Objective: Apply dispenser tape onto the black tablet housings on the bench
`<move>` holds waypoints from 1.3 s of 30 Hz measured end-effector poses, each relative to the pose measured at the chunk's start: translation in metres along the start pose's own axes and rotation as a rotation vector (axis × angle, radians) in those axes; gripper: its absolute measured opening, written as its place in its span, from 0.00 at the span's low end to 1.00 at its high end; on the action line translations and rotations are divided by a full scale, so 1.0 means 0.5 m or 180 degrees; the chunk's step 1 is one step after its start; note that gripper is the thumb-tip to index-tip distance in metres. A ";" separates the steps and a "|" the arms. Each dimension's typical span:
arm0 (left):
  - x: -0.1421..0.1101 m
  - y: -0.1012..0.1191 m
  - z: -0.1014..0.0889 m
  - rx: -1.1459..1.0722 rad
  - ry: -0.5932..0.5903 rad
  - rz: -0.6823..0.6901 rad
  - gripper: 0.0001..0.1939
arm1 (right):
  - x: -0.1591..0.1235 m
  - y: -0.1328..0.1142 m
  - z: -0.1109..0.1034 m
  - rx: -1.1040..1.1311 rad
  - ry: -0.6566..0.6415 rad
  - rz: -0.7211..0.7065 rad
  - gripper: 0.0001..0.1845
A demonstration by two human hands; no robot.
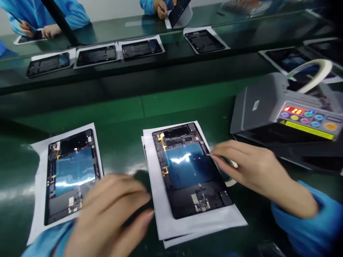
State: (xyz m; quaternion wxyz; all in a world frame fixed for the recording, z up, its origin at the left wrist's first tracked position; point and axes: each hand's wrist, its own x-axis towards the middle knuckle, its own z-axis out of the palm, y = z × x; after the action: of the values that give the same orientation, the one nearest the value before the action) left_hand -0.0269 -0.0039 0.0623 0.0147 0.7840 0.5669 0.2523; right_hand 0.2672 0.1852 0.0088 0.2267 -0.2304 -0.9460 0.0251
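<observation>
An opened tablet [187, 167] with a blue film-covered battery lies on white sheets in front of me. At its right edge my right hand [241, 160] is closed, thumb and finger pinching a thin pale piece too small to name. Between this tablet and a second opened tablet [72, 171] on the left, my left hand [112, 214] hovers, blurred by motion. Its thumb stands apart from the bent fingers, and nothing shows in it. The left hand hides the lower right corner of the second tablet. A white ring [230, 182], perhaps a tape roll, is partly hidden behind my right hand.
A grey tape dispenser [257, 103] with a lit display stands at right. Along the raised shelf lie several tablet housings [96, 55] on white sheets. Across the bench, people in blue sleeves [72, 14] work on other tablets. White paper [171, 228] extends beneath the middle tablet.
</observation>
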 end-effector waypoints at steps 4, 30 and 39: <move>0.131 0.006 0.135 0.0259 -0.0357 0.0529 0.13 | 0.054 0.047 0.074 0.0019 0.0107 0.0046 0.07; 0.262 0.004 0.265 0.0375 -0.0873 0.0166 0.12 | -0.016 0.033 0.080 0.0355 -0.0057 0.0098 0.16; 0.264 -0.002 0.277 0.0364 -0.0872 0.0300 0.09 | -0.016 0.046 0.086 0.0538 0.0058 0.0177 0.14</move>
State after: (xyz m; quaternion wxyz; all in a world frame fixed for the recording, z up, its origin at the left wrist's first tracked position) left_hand 0.0596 0.1513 -0.0090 0.0354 0.8364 0.5356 0.1108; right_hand 0.2644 0.2049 -0.0363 0.2532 -0.2370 -0.9316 0.1091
